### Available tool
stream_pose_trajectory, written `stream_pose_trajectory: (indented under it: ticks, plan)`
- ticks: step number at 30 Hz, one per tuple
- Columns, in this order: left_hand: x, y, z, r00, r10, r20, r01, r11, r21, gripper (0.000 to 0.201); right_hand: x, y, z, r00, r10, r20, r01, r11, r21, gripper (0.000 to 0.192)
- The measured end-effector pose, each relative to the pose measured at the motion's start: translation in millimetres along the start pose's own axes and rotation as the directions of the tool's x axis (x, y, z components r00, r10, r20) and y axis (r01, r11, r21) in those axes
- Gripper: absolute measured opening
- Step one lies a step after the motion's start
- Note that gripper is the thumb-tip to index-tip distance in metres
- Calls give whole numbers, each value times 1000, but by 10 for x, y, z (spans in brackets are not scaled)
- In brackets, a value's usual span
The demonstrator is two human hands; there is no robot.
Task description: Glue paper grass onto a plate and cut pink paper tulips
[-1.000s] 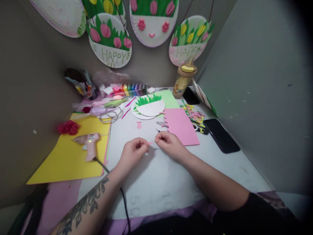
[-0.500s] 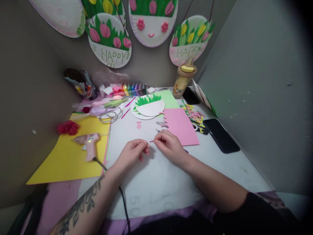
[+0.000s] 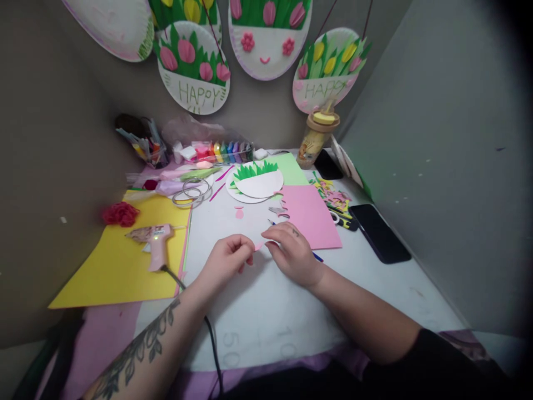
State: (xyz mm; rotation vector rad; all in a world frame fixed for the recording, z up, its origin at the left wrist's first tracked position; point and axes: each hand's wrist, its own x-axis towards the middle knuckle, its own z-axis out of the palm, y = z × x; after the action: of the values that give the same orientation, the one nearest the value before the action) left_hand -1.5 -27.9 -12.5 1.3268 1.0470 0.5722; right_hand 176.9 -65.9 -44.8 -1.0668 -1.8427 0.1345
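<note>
A small pink paper piece (image 3: pixel 259 246) is pinched at one end by my left hand (image 3: pixel 231 255), whose fingers are curled closed. At its other end is my right hand (image 3: pixel 295 254), thumb and fingers parted around the tip without a visible grip. Just beyond the hands lie two small pink paper cutouts (image 3: pixel 239 213) on the white table sheet (image 3: pixel 250 311). A pink paper sheet (image 3: pixel 310 214) with a scalloped cut edge lies beside my right hand. A blue pen (image 3: pixel 317 257) shows partly from under that hand.
To the left, a pink glue gun (image 3: pixel 158 247) rests on yellow paper (image 3: pixel 95 272), its cord running past my left forearm. Ahead is a paper plate (image 3: pixel 258 186) with green paper grass. On the right are a phone (image 3: pixel 380 233), scissors (image 3: pixel 345 221), paper scraps (image 3: pixel 331 194) and a cup (image 3: pixel 317 139).
My right thumb and fingers have parted from their pinch on the pink piece. My left hand now has its end, and more of the piece's flat side shows. The view has shifted slightly.
</note>
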Motion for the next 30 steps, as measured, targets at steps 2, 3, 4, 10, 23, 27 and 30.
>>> stream_pose_trajectory:
  ticks: [2,3,4,10,23,27,30]
  plan:
    - [-5,8,-4,1000,13,1,-13,999,36,11,3,-3,2,1000,-23,18,23,1000,2,30]
    - [-6,10,-5,1000,13,8,-13,999,40,12,9,-11,1,999,-30,31,29,1000,8,27]
    - [-6,11,-5,1000,13,13,-13,999,33,14,18,-22,-2,999,-21,43,20,1000,20,23]
    - [20,-20,23,988,95,-121,-102,993,-53,22,80,-95,33,822,549,149,-565,758,325,11]
    - [46,-61,116,984,97,-147,-96,995,9,22,43,-98,117,662,672,332,-745,544,386,17]
    - [55,-57,111,977,86,-194,-88,996,-1,19,95,-60,48,714,605,352,-695,671,257,15]
    - [69,-77,81,971,62,-230,-75,996,-45,18,147,115,-216,805,554,213,-554,830,-67,13]
